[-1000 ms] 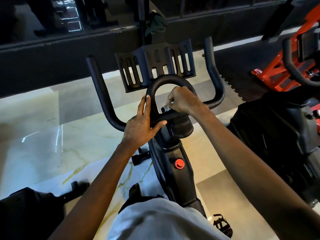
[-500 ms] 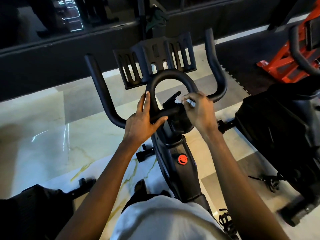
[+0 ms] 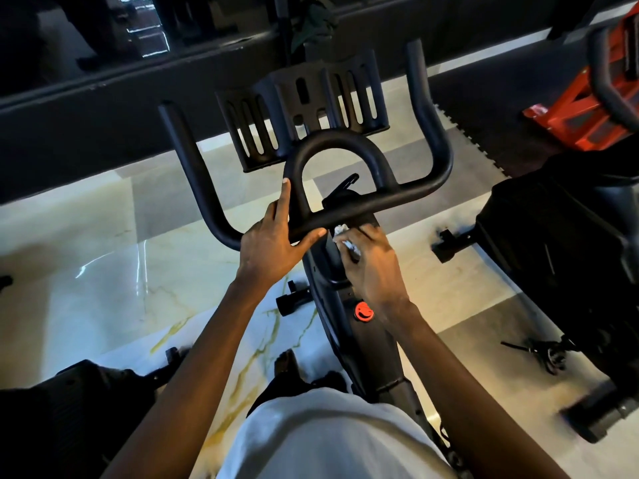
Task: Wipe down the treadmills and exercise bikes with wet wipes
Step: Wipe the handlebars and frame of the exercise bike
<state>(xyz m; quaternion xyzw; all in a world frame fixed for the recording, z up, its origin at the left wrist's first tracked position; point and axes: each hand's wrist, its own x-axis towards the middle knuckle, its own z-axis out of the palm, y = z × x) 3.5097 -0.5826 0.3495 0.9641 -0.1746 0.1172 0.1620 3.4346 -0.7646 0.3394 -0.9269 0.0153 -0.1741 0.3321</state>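
A black exercise bike stands right in front of me, its handlebar (image 3: 408, 195) spreading left and right with a loop in the middle. My left hand (image 3: 276, 243) grips the handlebar's crossbar at the left foot of the loop, index finger laid up along it. My right hand (image 3: 371, 267) holds a small crumpled white wet wipe (image 3: 340, 233) and presses it on the bike's black stem just below the crossbar. A red knob (image 3: 363, 311) sits on the frame under my right wrist. A slotted black tray (image 3: 301, 102) is mounted beyond the loop.
Another black bike (image 3: 560, 257) stands close on the right, with an orange machine (image 3: 587, 108) behind it. A dark machine (image 3: 69, 409) sits at lower left. A black wall ledge (image 3: 103, 108) runs across the back. The floor is glossy marble (image 3: 103, 271).
My right hand came off the crossbar's right side and moved down and toward me with the wipe, onto the stem below. My left hand kept its grip.
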